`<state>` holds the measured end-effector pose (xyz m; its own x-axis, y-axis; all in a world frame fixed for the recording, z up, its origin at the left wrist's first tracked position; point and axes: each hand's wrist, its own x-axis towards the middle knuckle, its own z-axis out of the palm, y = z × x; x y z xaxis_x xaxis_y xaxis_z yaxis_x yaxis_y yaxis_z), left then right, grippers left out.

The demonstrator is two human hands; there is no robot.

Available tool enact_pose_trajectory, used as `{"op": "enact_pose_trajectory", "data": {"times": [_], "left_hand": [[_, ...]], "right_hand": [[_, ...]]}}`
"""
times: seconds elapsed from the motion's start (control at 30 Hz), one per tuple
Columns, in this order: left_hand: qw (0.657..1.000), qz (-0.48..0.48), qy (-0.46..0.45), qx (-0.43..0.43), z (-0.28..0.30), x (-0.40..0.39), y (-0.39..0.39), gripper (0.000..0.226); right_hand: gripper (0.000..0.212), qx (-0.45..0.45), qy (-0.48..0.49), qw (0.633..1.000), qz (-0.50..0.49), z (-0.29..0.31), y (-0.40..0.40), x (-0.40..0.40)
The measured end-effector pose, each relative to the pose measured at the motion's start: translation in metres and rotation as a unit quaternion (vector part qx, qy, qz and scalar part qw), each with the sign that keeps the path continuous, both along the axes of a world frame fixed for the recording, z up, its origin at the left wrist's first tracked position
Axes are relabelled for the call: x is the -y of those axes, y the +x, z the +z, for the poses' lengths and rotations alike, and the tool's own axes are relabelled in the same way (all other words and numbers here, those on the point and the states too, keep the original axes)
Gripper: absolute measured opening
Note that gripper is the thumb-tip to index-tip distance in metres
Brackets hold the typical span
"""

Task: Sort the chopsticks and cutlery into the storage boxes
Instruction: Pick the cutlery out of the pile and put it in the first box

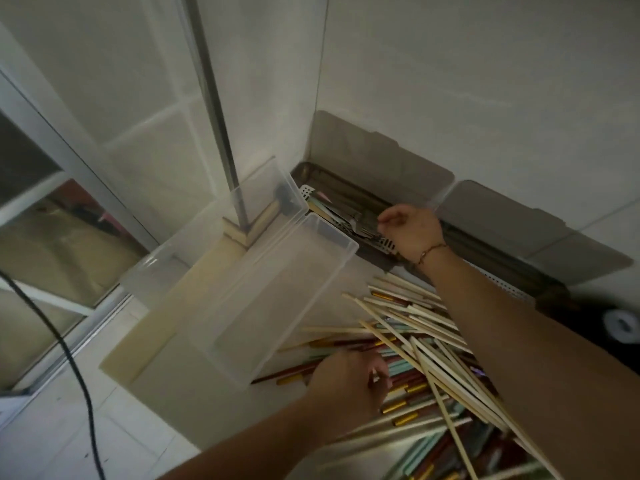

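A person sorts tableware at a white counter (194,403), where a heap of chopsticks (426,362), pale bamboo mixed with teal, red and gold-tipped pairs, lies just right of a clear storage box (277,306). The left hand (349,382), fingers curled down at the near-left edge of the heap, appears to pinch a chopstick or two, though blur hides the exact grip. The right hand (410,230) reaches beyond the clear box into a grey lidded box (346,188) against the wall, fingers loosely bent over cutlery (360,223) in its perforated tray; whether it holds a piece cannot be told. The right forearm crosses above the heap, so drawing it back carelessly could sweep loose sticks off the counter, and tangled sticks may drag neighbours along.
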<state>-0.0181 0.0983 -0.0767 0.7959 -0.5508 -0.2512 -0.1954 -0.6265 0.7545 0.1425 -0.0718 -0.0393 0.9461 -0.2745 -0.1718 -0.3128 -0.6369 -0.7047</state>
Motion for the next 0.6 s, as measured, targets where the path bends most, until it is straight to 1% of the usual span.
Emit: {"op": "enact_pose_trajectory", "data": {"times": [0.07,0.13,0.23,0.33,0.43,0.53,0.6], "left_hand": [[0.993,-0.078,0.076,0.034,0.001,0.006,-0.009,0.025],[0.980,-0.145,0.106,0.083,0.001,0.014,-0.020,0.027],[0.959,-0.218,0.130,0.126,0.003,0.024,-0.032,0.028],[0.938,-0.289,0.136,0.137,0.002,0.033,-0.046,0.027],[0.930,-0.311,0.146,0.129,0.000,0.043,-0.061,0.031],[0.925,-0.303,0.178,0.147,-0.002,0.056,-0.074,0.033],[0.923,-0.290,0.189,0.166,0.000,0.064,-0.081,0.036]], "right_hand": [[0.022,0.037,0.011,0.999,0.001,0.011,-0.033,0.013],[0.016,0.034,-0.008,0.999,0.015,0.012,-0.083,0.027],[0.004,-0.009,-0.047,0.999,0.023,-0.002,-0.177,0.044],[0.006,-0.071,-0.111,0.991,0.032,-0.021,-0.269,0.047],[0.012,-0.090,-0.166,0.982,0.012,-0.044,-0.333,0.043],[0.027,-0.040,-0.264,0.964,-0.008,-0.062,-0.362,0.037],[0.036,-0.012,-0.299,0.954,-0.027,-0.065,-0.368,0.030]]}}
